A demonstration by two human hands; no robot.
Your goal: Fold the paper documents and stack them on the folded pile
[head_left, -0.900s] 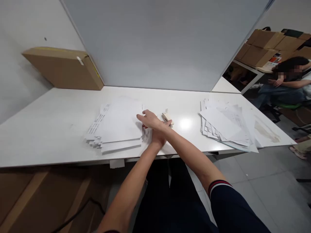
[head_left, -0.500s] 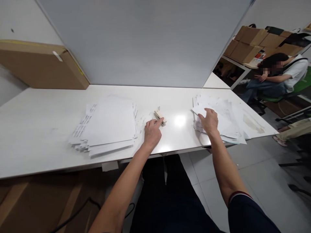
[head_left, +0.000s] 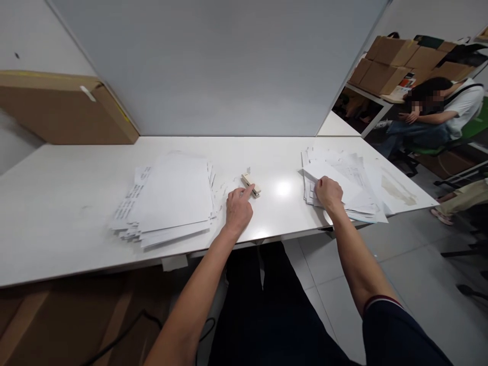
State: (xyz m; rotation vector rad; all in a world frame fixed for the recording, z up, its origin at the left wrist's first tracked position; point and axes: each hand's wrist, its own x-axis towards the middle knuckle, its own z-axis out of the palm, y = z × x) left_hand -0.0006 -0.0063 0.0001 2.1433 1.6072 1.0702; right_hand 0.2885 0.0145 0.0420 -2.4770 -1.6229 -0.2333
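Observation:
A small beige stapler (head_left: 250, 184) lies at a slant on the white table (head_left: 267, 157). My left hand (head_left: 239, 207) rests at its near end, one finger reaching onto it and the others loosely bent, not wrapped around it. Over the right-hand pile of papers (head_left: 356, 168), my right hand (head_left: 329, 193) has its fingers closed on a sheet of paper (head_left: 324, 170), whose left corner is lifted off the pile. The fingertips are partly hidden under that hand. To the left of the stapler sits a larger, uneven stack of paper (head_left: 175, 193) with printed edges showing.
A grey-white panel (head_left: 229, 66) rises along the table's back edge. A large cardboard box (head_left: 68, 112) stands at the back left. Beyond the right end, a seated person (head_left: 457, 109) is near stacked boxes (head_left: 389, 56). A cable (head_left: 125, 330) hangs below the table.
My right hand's fingers have closed from a spread pose onto the sheet, and the hand has come slightly nearer me. My left hand stays at the stapler.

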